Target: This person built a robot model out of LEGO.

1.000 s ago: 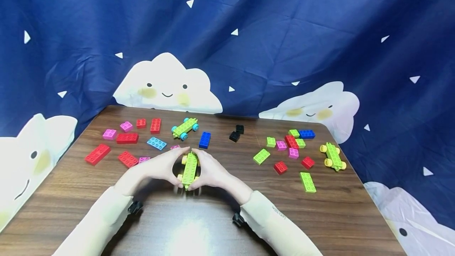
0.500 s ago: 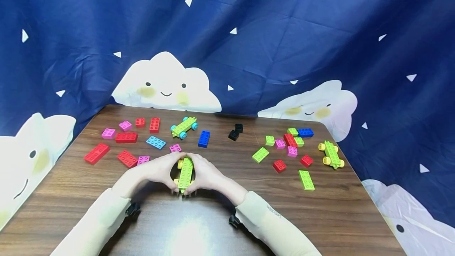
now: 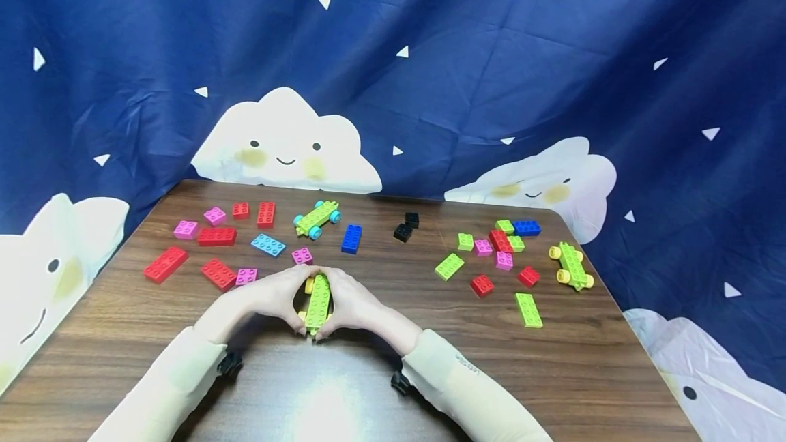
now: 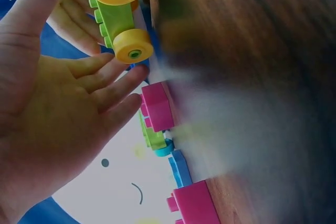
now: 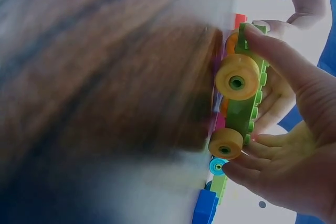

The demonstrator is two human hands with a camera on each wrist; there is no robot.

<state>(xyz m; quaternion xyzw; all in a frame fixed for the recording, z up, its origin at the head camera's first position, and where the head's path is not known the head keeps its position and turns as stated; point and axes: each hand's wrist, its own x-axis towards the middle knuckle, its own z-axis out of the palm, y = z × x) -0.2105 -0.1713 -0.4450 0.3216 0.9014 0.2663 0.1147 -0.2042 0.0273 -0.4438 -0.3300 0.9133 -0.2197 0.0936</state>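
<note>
A lime green toy car base (image 3: 318,302) with yellow wheels stands lengthwise between my two hands, studs up. My left hand (image 3: 279,293) curves along its left side, thumb at the near end and fingers toward the far end. On the other side, my right hand (image 3: 353,297) mirrors this, with its thumb (image 5: 273,51) on the near end. The fingertips of both hands meet around the far end in the head view. In the left wrist view, two yellow wheels (image 4: 133,45) face the left palm. A pink brick (image 3: 302,256) lies just beyond the fingers.
Red, pink and blue bricks, including a red brick (image 3: 166,264), lie to the left. Behind stands a green car base with blue wheels (image 3: 316,219). Black bricks (image 3: 402,232) sit mid-back. Green, red and pink bricks and another yellow-wheeled base (image 3: 572,267) are at right.
Both hands have brought the car base slightly toward me and to the left. The pink brick behind the fingers now shows fully. The other pieces stay where they were.
</note>
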